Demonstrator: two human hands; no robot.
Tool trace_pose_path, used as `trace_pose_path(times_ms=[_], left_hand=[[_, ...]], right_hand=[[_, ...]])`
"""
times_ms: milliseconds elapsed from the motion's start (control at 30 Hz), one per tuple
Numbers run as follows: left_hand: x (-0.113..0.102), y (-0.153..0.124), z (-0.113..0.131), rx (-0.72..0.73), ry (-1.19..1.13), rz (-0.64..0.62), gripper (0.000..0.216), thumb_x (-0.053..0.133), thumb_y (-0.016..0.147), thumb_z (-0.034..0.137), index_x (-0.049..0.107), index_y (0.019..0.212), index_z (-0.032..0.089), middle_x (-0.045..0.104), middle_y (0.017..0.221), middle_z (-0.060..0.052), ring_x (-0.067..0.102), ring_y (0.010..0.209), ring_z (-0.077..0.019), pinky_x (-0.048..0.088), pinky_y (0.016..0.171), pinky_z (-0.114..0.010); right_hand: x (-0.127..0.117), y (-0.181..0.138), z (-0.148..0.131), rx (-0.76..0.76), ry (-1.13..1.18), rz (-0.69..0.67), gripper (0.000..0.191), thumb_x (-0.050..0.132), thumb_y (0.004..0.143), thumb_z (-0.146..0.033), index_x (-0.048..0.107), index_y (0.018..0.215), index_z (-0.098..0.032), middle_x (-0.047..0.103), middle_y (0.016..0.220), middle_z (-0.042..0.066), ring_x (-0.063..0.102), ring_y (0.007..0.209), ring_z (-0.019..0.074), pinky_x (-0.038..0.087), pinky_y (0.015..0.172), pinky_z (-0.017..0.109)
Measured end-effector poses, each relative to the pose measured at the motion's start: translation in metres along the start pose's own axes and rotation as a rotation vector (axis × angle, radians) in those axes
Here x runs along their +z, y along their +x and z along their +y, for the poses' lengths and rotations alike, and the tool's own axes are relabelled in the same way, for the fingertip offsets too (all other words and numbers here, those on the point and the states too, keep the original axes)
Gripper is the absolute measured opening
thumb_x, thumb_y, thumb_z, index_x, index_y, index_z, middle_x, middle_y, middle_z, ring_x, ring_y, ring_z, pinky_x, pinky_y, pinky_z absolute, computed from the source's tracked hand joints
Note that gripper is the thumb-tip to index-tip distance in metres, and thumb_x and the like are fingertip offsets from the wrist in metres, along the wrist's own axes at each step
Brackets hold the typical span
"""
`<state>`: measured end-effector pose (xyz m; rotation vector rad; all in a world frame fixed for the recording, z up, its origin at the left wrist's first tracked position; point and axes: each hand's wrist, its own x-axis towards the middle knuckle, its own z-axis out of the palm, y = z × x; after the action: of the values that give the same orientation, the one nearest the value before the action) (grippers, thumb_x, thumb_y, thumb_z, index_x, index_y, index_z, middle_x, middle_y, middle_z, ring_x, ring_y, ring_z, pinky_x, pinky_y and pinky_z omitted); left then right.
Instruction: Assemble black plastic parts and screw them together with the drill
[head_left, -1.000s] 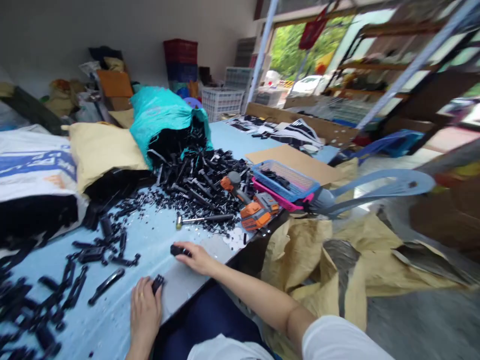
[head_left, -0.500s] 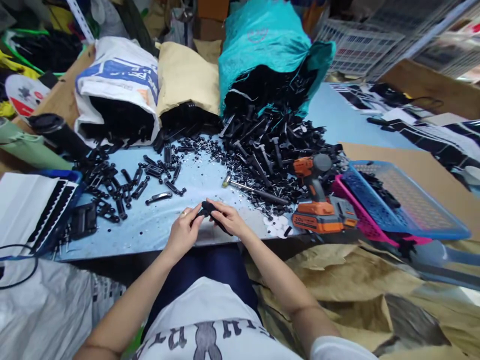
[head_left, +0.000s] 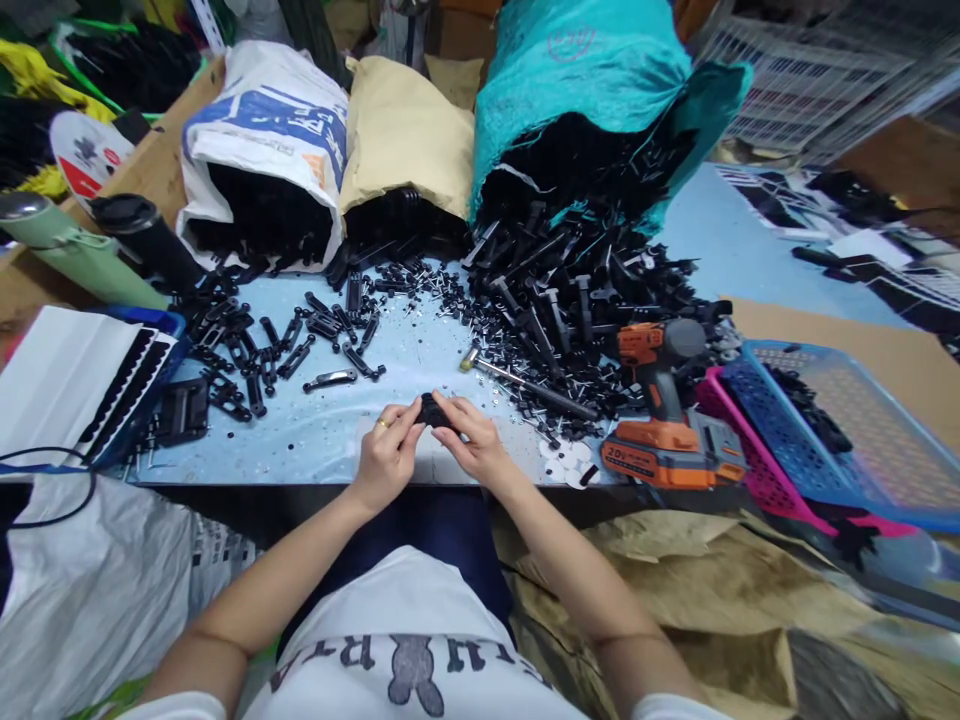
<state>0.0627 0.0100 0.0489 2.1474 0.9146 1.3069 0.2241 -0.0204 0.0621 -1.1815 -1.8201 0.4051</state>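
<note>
Now left hand (head_left: 384, 458) has joined right hand (head_left: 475, 440) on a black piece (head_left: 431, 409).

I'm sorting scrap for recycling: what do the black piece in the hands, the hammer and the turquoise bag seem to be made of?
Black piece: probably plastic, matte, judging by its dull dark surface, though much is hidden.
Hammer: metal shaft, from its bright glint; the dark grip may be rubber.
Turquoise bag: likely woven plastic, given its slight sheen, creases and frayed strands.

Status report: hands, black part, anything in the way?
Left hand and right hand both gripping black part. Held near table's front edge. Hammer lies beyond, touching neither hand.
</note>
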Motion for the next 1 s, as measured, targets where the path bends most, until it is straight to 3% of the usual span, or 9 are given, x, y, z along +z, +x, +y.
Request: trace_pose_path(times_ms=[67,133,400,567,867,933,1000], left_hand=[[0.005,0.003,0.008,-0.037,0.005,0.157,0.036,0.044,0.09,0.019,0.053,0.125,0.018,0.061,0.097,-0.01,0.059,0.088,-0.0149,0.051,0.077,-0.029],[0.007,0.006,0.014,-0.049,0.003,0.229,0.035,0.044,0.09,0.019,0.054,0.124,0.018,0.061,0.097,-0.01,0.059,0.089,-0.0153,0.051,0.077,-0.03],[-0.012,0.019,0.004,0.065,0.009,0.108,0.032,0.044,0.091,0.022,0.057,0.12,0.017,0.063,0.096,-0.009,0.059,0.088,-0.0142,0.051,0.076,-0.028],[-0.011,0.029,0.014,-0.004,0.026,0.288,0.028,0.043,0.091,0.02,0.061,0.112,0.017,0.063,0.095,-0.008,0.059,0.088,-0.0133,0.049,0.078,-0.027],[-0.022,0.043,-0.005,0.082,-0.013,0.133,0.025,0.044,0.091,0.025,0.065,0.103,0.016,0.063,0.09,-0.007,0.058,0.083,-0.013,0.048,0.074,-0.025],[-0.023,0.045,-0.011,0.022,-0.075,0.063,0.027,0.044,0.091,0.029,0.064,0.103,0.016,0.063,0.092,-0.007,0.058,0.083,-0.0134,0.048,0.075,-0.026],[-0.025,0.046,-0.014,-0.144,-0.233,-0.023,0.031,0.044,0.09,0.036,0.061,0.106,0.016,0.062,0.092,-0.007,0.058,0.074,-0.012,0.048,0.067,-0.025]], right_hand=[[0.012,0.002,-0.01,0.036,0.013,0.151,0.047,0.043,0.092,-0.031,0.039,0.137,-0.021,0.057,0.107,0.011,0.056,0.096,0.0187,0.051,0.078,0.033],[0.022,0.003,-0.018,0.044,0.012,0.226,0.047,0.043,0.092,-0.031,0.038,0.138,-0.021,0.058,0.109,0.012,0.056,0.096,0.0201,0.051,0.08,0.035],[0.024,0.012,-0.024,-0.053,-0.057,0.22,0.049,0.043,0.092,-0.032,0.036,0.139,-0.02,0.058,0.11,0.013,0.056,0.1,0.0212,0.049,0.083,0.036],[0.029,0.019,-0.03,-0.022,-0.028,0.315,0.049,0.04,0.093,-0.032,0.034,0.14,-0.02,0.058,0.108,0.013,0.056,0.095,0.0209,0.051,0.079,0.036],[0.027,0.019,-0.012,-0.064,-0.015,0.234,0.049,0.044,0.092,-0.034,0.037,0.139,-0.02,0.058,0.107,0.012,0.057,0.096,0.0199,0.05,0.081,0.035],[0.028,0.019,-0.006,-0.026,0.008,0.266,0.049,0.043,0.092,-0.032,0.035,0.139,-0.021,0.058,0.108,0.011,0.057,0.096,0.0189,0.051,0.08,0.034],[0.025,0.02,-0.001,-0.041,0.019,0.231,0.048,0.045,0.091,-0.032,0.037,0.138,-0.022,0.058,0.107,0.011,0.057,0.096,0.0188,0.051,0.079,0.033]])
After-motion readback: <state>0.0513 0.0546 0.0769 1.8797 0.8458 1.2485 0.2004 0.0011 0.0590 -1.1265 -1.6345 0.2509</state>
